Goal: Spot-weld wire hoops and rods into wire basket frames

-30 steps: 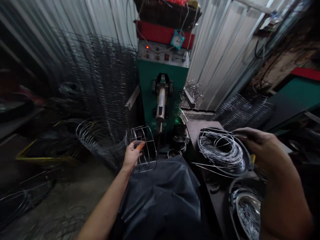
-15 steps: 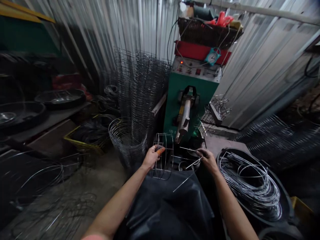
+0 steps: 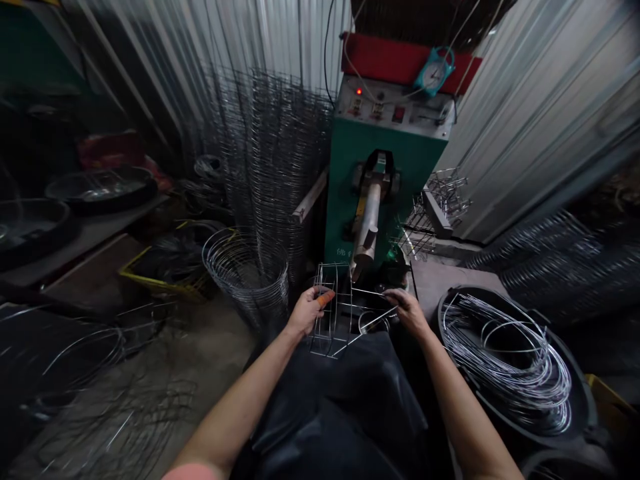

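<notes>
Wire coils point(image 3: 505, 360) fill black tub point(image 3: 583, 403) — left fingers point(image 3: 320, 299) grip frame point(image 3: 330, 337), right fingers point(image 3: 396, 297) pinch rods point(image 3: 367, 327).

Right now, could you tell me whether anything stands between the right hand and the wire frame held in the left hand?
Nothing visible blocks the way. Only the straight wire pinched in the right hand crosses the gap, slanting down and leftward to the wire frame, which the left hand grips at its side.

No legible text: only faint white lettering low on the front of the green machine point(image 3: 350, 157), too small to read, and a blurred dial on the small blue clock point(image 3: 433, 71) above.
</notes>
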### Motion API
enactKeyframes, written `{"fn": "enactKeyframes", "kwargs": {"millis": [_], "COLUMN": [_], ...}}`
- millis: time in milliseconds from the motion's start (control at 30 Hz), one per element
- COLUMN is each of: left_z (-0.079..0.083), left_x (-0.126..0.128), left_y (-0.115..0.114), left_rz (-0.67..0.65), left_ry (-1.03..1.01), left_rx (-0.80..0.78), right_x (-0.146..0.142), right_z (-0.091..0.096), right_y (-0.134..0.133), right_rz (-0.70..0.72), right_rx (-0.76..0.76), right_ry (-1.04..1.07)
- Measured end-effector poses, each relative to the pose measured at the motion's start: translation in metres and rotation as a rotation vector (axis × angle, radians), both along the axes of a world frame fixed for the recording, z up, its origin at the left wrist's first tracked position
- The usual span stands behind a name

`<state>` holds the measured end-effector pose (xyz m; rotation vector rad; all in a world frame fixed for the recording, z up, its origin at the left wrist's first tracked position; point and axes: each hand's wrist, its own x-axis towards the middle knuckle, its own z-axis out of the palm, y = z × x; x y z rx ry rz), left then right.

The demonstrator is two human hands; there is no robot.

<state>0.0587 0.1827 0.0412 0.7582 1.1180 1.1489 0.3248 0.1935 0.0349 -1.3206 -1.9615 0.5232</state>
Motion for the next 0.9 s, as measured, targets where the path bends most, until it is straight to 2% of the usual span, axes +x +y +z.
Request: {"fn": "enactKeyframes", "kwargs": {"millis": [167,467,900], "left_z": [0.001,-0.006,-0.004], "left_x": [0.001,0.001,0.005], "left_y": [0.003,0.01,0.02], "left_rz": [0.004,-0.014,-0.005], "left_ry": [-0.013,-0.013,-0.048], "left_rx": [-0.01,0.0,-0.034], "right_x": [0.001,-0.001,0.006], "right_z": [-0.002,0.004,-0.001], "right_y": [0.007,0.013,0.026], "right_rz": [0.014,0.022,0.024], "right_rx": [-0.014,-0.027,-0.064], "right_ry": [0.03,0.056,0.038]}}
